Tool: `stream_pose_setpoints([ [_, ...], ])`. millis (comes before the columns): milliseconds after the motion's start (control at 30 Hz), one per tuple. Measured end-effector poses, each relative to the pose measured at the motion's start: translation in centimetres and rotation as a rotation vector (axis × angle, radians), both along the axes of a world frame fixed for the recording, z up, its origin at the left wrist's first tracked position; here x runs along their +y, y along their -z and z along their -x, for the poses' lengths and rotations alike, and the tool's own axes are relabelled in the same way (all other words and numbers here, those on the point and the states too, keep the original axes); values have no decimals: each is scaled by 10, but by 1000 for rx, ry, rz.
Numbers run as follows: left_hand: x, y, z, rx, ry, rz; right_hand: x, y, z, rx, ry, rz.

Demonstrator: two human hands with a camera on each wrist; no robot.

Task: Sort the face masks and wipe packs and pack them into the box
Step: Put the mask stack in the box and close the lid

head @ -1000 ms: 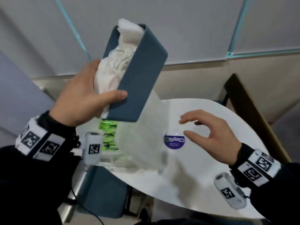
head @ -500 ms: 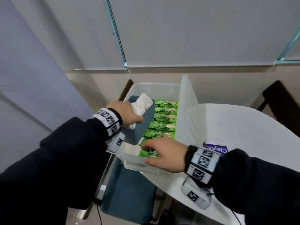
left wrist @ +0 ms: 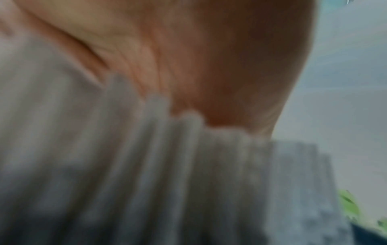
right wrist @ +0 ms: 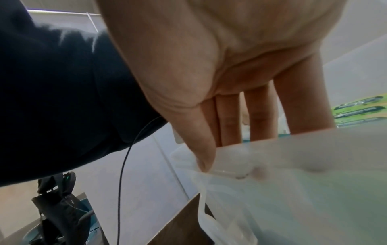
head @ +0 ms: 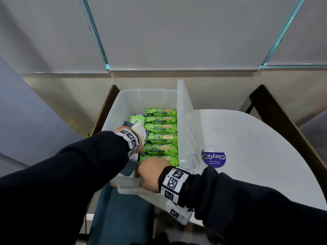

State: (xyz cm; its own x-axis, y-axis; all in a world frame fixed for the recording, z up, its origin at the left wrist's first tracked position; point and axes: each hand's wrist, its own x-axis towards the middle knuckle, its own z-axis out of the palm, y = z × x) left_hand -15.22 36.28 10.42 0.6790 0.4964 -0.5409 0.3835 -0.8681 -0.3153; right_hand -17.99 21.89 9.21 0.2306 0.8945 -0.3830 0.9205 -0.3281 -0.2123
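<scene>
A clear plastic box (head: 146, 91) sits at the table's left edge. A row of green wipe packs (head: 161, 138) fills its right side, with a smaller wipe pack (head: 136, 119) behind. My left hand (head: 140, 147) is down in the box's left side and grips a bundle of white face masks (head: 140, 130) in a blue sleeve (head: 126, 124). In the left wrist view the pleated masks (left wrist: 146, 165) lie against my palm (left wrist: 199, 58). My right hand (head: 150, 174) grips the box's near wall (right wrist: 303, 157), with the thumb (right wrist: 201, 149) outside and the fingers inside.
The box's clear lid (head: 185, 124) stands upright along its right side. The white round table (head: 256, 156) carries a purple sticker (head: 213, 156). A blue chair seat (head: 120, 218) is below the box, and a dark wooden frame (head: 283, 117) is at the right.
The mask bundle came down from high in the air into the box's left side. My right hand moved from above the table to the box's near wall.
</scene>
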Motion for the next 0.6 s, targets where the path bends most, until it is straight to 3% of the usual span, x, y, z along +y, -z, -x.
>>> stream_pose_setpoints([
  [233, 22, 9, -21, 239, -37, 161, -1, 4, -2, 29, 42, -30],
  [400, 36, 39, -16, 179, -102, 268, -3, 2, -9, 90, 33, -60],
  [600, 36, 67, 7, 56, -193, 182, -3, 3, -9, 96, 38, -64],
])
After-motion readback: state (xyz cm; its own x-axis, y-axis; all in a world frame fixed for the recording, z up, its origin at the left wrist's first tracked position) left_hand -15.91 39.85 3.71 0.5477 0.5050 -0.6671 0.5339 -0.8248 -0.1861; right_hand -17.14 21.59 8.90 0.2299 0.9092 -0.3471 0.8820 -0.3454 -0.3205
